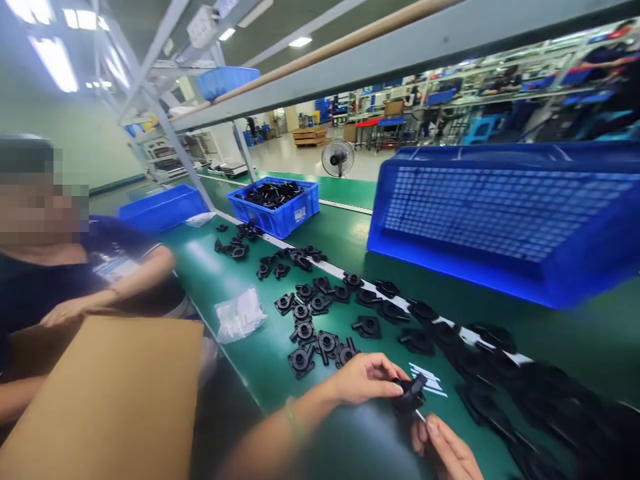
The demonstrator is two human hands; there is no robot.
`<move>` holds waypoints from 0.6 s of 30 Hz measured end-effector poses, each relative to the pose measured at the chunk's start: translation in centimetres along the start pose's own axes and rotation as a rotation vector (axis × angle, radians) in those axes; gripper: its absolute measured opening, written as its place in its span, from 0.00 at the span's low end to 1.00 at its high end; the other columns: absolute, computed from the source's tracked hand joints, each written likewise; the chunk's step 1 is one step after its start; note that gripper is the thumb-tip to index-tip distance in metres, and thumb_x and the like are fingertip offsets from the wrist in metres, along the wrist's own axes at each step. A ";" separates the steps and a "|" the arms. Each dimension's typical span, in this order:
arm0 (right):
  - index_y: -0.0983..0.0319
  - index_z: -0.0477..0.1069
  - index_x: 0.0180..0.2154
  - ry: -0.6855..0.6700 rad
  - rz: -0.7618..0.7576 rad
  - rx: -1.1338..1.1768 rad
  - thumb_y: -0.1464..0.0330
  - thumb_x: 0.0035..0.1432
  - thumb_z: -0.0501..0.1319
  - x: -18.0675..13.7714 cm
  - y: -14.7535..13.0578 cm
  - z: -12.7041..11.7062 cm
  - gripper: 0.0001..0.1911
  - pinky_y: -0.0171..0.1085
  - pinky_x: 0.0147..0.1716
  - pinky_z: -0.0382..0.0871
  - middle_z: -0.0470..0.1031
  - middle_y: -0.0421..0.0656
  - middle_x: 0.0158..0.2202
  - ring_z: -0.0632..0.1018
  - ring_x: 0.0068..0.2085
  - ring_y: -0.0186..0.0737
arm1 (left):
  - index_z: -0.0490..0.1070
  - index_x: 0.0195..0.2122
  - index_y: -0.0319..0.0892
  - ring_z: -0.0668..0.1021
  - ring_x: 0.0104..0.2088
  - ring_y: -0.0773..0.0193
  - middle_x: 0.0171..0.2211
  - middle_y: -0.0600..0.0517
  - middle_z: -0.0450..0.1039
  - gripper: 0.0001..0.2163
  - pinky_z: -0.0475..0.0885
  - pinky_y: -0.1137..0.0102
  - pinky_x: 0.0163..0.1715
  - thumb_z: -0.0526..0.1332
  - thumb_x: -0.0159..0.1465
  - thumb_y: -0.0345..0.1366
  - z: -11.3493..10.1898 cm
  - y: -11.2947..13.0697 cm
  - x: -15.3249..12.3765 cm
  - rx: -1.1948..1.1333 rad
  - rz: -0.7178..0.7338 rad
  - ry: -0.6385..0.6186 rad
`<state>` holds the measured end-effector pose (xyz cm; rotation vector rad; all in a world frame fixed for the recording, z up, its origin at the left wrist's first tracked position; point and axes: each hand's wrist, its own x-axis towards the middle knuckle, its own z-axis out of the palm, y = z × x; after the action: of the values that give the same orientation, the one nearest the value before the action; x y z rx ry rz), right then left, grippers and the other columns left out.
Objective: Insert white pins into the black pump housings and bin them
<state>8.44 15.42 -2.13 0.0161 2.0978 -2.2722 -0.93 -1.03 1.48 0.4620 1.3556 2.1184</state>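
Two hands meet at one black part (409,395): the left hand (364,379) pinches it at its fingertips, while the right hand (447,450) sits just beneath, its grip unclear.

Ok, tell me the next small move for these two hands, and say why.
Probably bring the right hand up to the black part. The left hand pinches that part above the green table, and the right hand sits just below it, apart, seemingly with a small white piece at its fingertips.
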 end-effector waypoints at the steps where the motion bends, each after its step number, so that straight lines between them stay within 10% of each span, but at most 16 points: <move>1: 0.61 0.64 0.22 0.004 -0.012 0.000 0.53 0.60 0.51 -0.1 -0.2 0.1 0.22 0.34 0.25 0.63 0.65 0.42 0.21 0.67 0.25 0.37 | 0.66 0.30 0.37 0.76 0.40 0.61 0.41 0.41 0.74 0.19 0.66 0.62 0.46 0.71 0.46 0.42 -0.1 0.1 0.0 0.002 -0.015 -0.001; 18: 0.62 0.65 0.22 0.052 -0.007 -0.238 0.53 0.63 0.45 -0.4 -0.8 0.7 0.26 0.33 0.28 0.60 0.66 0.40 0.21 0.67 0.26 0.36 | 0.66 0.32 0.38 0.75 0.43 0.61 0.45 0.42 0.72 0.14 0.67 0.64 0.46 0.68 0.52 0.39 0.0 0.2 -0.3 0.085 -0.061 -0.042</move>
<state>8.86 14.80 -1.23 0.0596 2.3832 -2.0318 -0.75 -1.29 1.68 0.4903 1.4223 1.9968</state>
